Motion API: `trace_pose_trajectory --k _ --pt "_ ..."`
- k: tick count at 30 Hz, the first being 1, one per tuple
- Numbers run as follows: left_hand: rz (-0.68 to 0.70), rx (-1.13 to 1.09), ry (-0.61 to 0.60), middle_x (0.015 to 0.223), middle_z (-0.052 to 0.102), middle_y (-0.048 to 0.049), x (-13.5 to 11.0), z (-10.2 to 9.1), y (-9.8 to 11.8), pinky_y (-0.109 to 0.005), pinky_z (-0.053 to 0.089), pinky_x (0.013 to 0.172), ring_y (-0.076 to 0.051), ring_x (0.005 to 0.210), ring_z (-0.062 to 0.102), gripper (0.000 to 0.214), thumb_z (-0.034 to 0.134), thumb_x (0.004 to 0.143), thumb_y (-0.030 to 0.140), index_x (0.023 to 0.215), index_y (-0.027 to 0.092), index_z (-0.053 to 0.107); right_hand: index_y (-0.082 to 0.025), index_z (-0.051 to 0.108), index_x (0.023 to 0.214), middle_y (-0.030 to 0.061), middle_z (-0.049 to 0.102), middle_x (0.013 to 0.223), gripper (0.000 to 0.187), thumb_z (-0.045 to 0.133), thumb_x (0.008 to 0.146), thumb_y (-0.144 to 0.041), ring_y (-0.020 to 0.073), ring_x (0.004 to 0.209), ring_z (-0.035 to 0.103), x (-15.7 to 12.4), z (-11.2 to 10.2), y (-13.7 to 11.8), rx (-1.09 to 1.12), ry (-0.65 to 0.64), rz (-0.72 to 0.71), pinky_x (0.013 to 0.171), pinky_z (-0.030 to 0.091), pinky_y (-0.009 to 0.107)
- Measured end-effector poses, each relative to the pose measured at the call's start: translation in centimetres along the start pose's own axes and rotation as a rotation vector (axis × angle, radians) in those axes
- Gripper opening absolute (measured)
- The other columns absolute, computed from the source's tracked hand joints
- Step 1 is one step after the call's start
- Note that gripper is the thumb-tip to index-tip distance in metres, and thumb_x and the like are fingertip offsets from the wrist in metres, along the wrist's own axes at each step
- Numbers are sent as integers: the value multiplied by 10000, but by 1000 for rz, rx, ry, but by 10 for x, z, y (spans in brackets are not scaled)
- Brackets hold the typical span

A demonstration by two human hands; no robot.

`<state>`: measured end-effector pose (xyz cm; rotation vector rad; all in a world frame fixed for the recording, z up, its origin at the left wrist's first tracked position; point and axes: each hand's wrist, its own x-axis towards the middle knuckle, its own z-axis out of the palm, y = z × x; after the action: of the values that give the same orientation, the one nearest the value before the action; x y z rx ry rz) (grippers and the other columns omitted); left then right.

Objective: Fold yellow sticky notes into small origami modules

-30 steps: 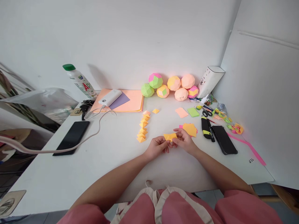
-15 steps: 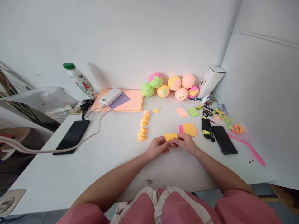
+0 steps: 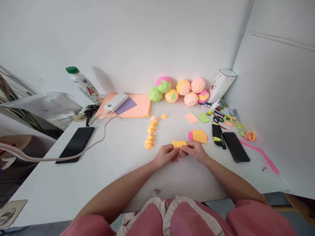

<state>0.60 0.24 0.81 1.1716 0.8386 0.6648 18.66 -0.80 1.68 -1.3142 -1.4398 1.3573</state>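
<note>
Head view: one piece of paper (image 3: 178, 143), orange-yellow, small, oblong, centre of the frame just below the middle, held up between two hands. Change from one second ago: right hand (image 3: 196, 151) lowered, its fingers formerly raised over the paper's upper right corner, now at its right end; row of folded papers (image 3: 151, 131), left of centre, unmoved. Appearance: plain face, edges slightly uneven, lower edge partly hidden by fingers. Long axis: roughly left to right across the frame, ends facing the frame's sides. Grip: left hand (image 3: 167, 154) pinching the lower left part, right hand pinching the right end.
</note>
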Motion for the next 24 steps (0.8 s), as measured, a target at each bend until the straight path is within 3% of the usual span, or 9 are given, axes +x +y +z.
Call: trace_pose_trajectory --k 13,24 --pt "3 3 5 640 649 -24 -1 0 0 -230 421 497 -89 477 528 388 575 737 531 666 154 522 -160 635 595 3 582 553 291 631 734 -416 114 507 525 -2 2 -5 -8 27 22 516 450 248" --pt "-4 -1 2 641 620 -16 -1 0 -1 -239 417 513 -98 511 540 355 603 724 496 711 146 541 -152 621 605 3 583 577 285 628 744 -400 108 525 527 0 2 -1 63 -27 29 525 451 248"
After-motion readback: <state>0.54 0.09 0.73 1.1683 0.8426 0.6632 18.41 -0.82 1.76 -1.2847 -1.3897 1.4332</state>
